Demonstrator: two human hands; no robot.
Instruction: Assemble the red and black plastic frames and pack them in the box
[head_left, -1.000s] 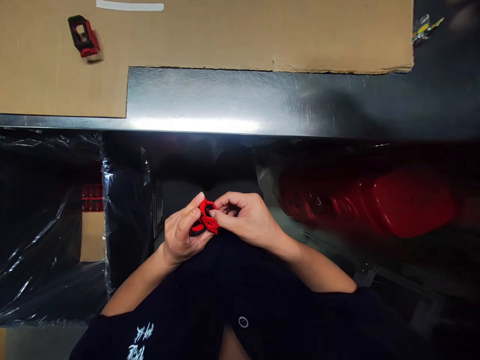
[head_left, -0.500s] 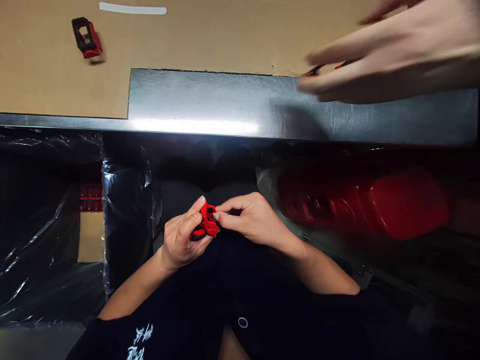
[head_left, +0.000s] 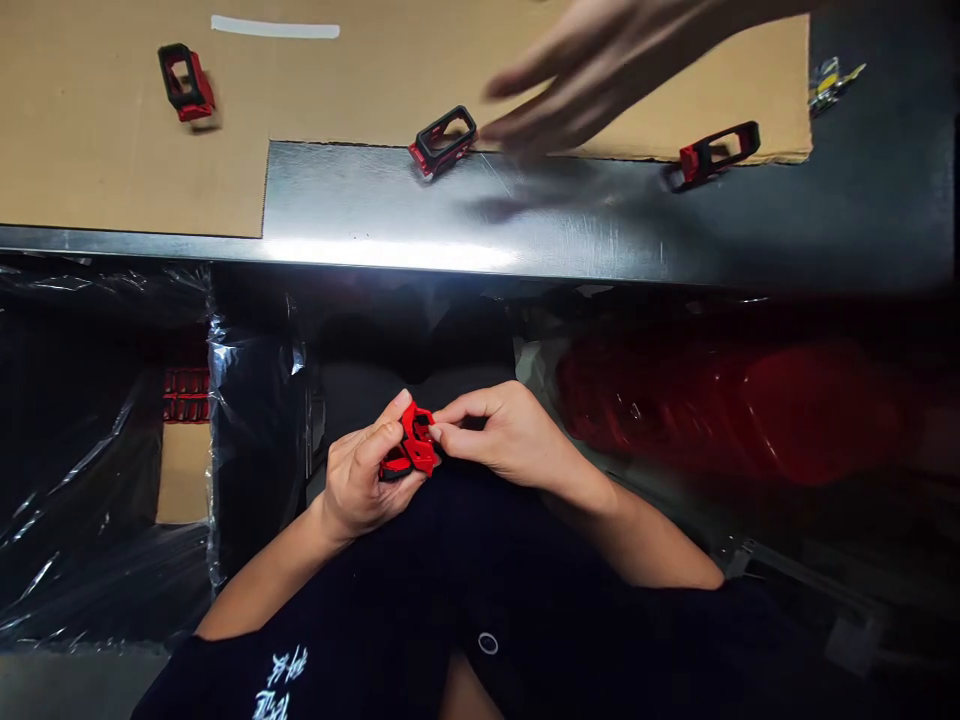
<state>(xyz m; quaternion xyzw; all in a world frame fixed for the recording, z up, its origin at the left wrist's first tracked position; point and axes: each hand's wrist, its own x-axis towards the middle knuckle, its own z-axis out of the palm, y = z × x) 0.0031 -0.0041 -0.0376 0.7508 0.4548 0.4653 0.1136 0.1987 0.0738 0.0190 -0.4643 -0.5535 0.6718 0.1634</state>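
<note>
In front of my body, my left hand (head_left: 365, 465) is closed around a red and black plastic housing (head_left: 417, 440). My right hand (head_left: 502, 435) pinches at the housing's right edge, thumb and forefinger together; whether a small part sits between those fingertips I cannot make out. On the bench beyond lie similar frame-shaped housings: a left one (head_left: 187, 85) on cardboard, a middle one (head_left: 442, 142) across the cardboard's edge, and a right one (head_left: 712, 155) near its right corner. Another person's hand (head_left: 570, 85), blurred, reaches in beside the middle housing.
A metal bench (head_left: 390, 215) with a cardboard sheet (head_left: 135, 180) runs across the top. Below left stands a plastic-lined box (head_left: 184, 470) with several red and black parts (head_left: 186, 395) inside. Red items in clear plastic (head_left: 675, 410) are at the right. A white strip (head_left: 276, 27) lies on the cardboard.
The other person's hand has moved left and away from me; two housings now show on the bench near it. My hands hold almost the same pose on the housing.
</note>
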